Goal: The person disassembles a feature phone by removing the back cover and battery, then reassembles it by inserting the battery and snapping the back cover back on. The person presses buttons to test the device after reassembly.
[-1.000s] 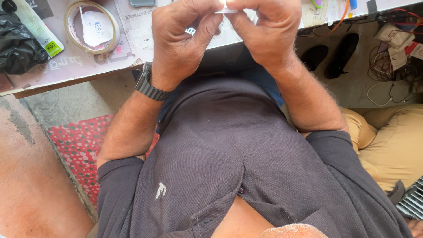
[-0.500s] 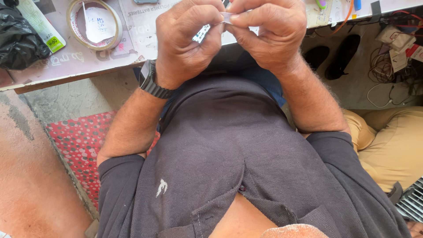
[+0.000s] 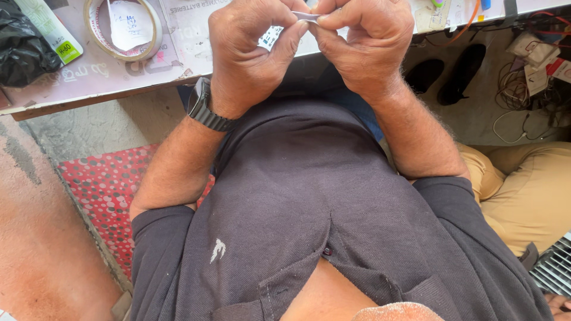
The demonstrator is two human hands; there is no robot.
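My left hand (image 3: 253,50) and right hand (image 3: 363,44) are curled nearly closed, knuckles close together. Both pinch a small thin strip (image 3: 306,16) between fingertips, above the table edge (image 3: 95,89).

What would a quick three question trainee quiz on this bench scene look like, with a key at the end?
1. True or false: both hands are pinching the same small thin strip.
2. Which wrist wears the dark watch? A) left B) right C) neither
3. Fill in: the roll of tape lies on the ____ beside a black bag.

Key
1. True. The left hand and right hand meet on the small strip at their fingertips.
2. A. The watch sits on the left wrist.
3. Table. The roll of tape rests on the table, with the black bag to one side.
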